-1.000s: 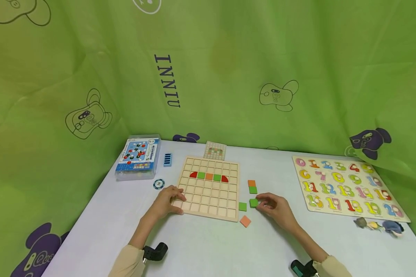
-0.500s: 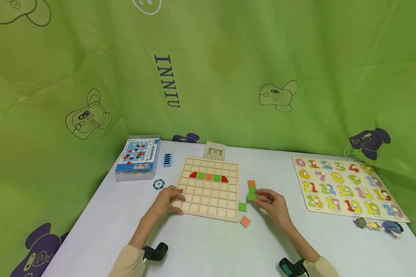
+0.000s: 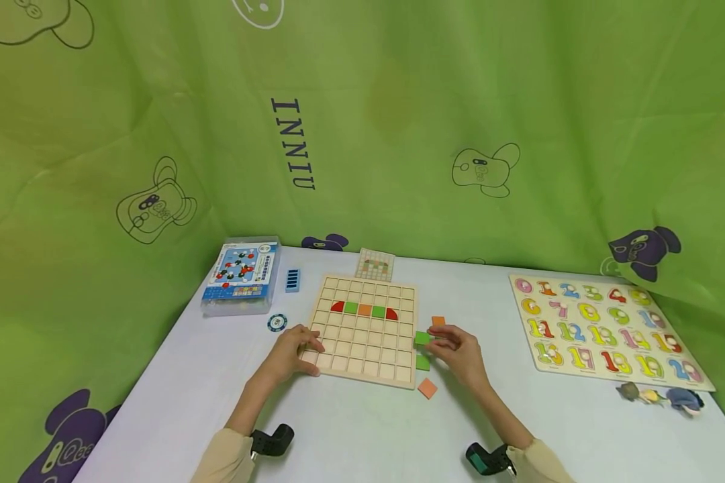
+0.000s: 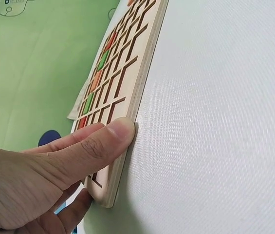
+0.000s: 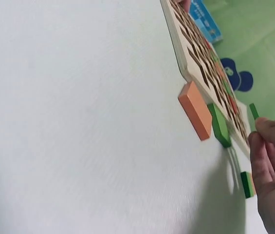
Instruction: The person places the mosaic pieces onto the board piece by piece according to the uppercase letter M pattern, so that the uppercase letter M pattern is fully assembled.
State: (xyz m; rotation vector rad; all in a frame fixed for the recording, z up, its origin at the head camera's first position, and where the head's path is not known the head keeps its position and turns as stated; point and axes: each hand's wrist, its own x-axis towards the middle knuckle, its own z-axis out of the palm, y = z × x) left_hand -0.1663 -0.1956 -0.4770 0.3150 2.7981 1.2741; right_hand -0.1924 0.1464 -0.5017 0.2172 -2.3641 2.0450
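My right grip (image 3: 456, 345) pinches 1 green tile (image 3: 423, 337) just beside the board (image 3: 367, 332), lifted above the tabletop (image 3: 362, 429). My left grip (image 3: 290, 349) presses the board's corner, fingers relaxed, so it cannot slide.

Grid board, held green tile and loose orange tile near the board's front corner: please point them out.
Grid board (image 3: 362, 342), head view, an empty cell near its middle.
Green tile (image 3: 423, 337), head view, its top face.
Orange tile (image 3: 427, 387), head view, its top face.
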